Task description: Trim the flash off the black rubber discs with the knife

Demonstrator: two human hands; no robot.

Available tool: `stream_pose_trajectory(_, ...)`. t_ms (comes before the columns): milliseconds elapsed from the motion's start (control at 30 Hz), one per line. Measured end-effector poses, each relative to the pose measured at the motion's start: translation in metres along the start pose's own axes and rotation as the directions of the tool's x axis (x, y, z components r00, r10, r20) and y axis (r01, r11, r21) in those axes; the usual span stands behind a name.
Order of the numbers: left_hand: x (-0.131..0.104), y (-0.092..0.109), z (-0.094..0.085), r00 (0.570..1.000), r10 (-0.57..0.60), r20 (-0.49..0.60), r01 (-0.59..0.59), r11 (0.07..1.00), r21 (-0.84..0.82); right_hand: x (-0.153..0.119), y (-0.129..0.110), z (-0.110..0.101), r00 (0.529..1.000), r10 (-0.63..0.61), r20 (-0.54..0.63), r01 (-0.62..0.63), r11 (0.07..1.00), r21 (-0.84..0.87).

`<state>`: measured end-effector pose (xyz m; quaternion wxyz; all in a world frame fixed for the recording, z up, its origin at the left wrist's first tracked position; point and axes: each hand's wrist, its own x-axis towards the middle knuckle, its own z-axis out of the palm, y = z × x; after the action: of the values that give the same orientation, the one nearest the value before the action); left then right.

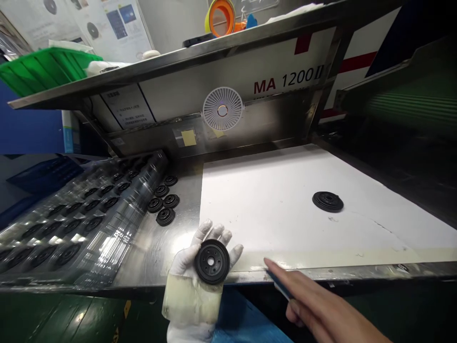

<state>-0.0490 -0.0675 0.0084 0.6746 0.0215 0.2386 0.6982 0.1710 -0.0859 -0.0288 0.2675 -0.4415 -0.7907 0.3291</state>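
My left hand (210, 238), in a white glove with a yellowish band round the wrist, is turned palm up. On it lies a round black ringed part (218, 271) with a hole in its centre, the thumb against its edge. Bare and to the right, my right hand (296, 290) is closed round a thin dark blade-like tool (278, 284); its exact kind is hard to make out. Another black ringed disc (327, 201) rests on the white sheet (257, 205). Several more black discs (166, 216) lie on the metal bench left of the sheet.
Clear plastic trays (117, 233) with black discs in their pockets stand at the left. Behind the bench, a small white fan (223, 109) hangs under a metal shelf (171, 59). The shelf carries a green bin (50, 69) and an orange tape roll (232, 19).
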Motion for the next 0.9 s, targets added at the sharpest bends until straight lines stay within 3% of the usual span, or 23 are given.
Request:
stream_pose_trajectory(133, -0.014, 0.003, 0.001, 0.985, -0.097, 0.143, 0.100, 0.995, -0.015, 0.002, 0.008, -0.012, 0.964, 0.245, -0.101, -0.205, 0.931, 0.303)
stream_pose_trajectory(233, -0.023, 0.004, 0.000, 0.971, -0.170, 0.170, 0.173, 0.985, 0.000, -0.003, 0.006, -0.020, 0.912, 0.399, -0.098, -0.283, 0.783, 0.555)
stream_pose_trajectory(333, -0.032, 0.004, -0.002, 0.979, -0.190, 0.067, 0.185, 0.980, 0.070, -0.011, -0.007, -0.023, 0.922, 0.383, 0.056, -0.262, 0.512, 0.818)
stream_pose_trajectory(400, -0.038, 0.002, -0.002, 0.982, -0.180, -0.059, 0.187, 0.974, 0.126, -0.014, -0.021, -0.020, 0.930, 0.366, 0.034, -0.195, 0.411, 0.890)
stream_pose_trajectory(467, -0.046, 0.001, -0.002, 0.974, -0.176, -0.140, 0.195, 0.972, 0.134, -0.015, -0.034, -0.014, 0.908, 0.409, -0.084, -0.131, 0.468, 0.874)
stream_pose_trajectory(567, -0.061, 0.000, -0.004, 0.981, -0.176, -0.080, 0.183, 0.980, 0.081, -0.014, -0.046, -0.003, 0.901, 0.380, -0.210, -0.171, 0.756, 0.632)
stream_pose_trajectory(667, -0.071, 0.004, -0.006, 0.991, -0.130, -0.033, 0.132, 0.987, 0.096, -0.011, -0.053, 0.003, 0.949, 0.283, -0.138, -0.224, 0.915, 0.336)
stream_pose_trajectory(733, -0.071, 0.007, -0.005, 0.988, -0.117, -0.104, 0.130, 0.983, 0.133, -0.007, -0.059, 0.001, 0.965, 0.255, -0.055, -0.221, 0.910, 0.352)
stream_pose_trajectory(833, -0.059, 0.010, -0.004, 0.962, -0.166, -0.219, 0.196, 0.972, 0.127, 0.002, -0.071, -0.008, 0.975, 0.221, 0.021, -0.199, 0.826, 0.527)
stream_pose_trajectory(900, -0.046, 0.011, -0.005, 0.966, -0.195, -0.171, 0.216, 0.970, 0.110, 0.009, -0.077, -0.014, 0.978, 0.201, 0.049, -0.185, 0.747, 0.638)
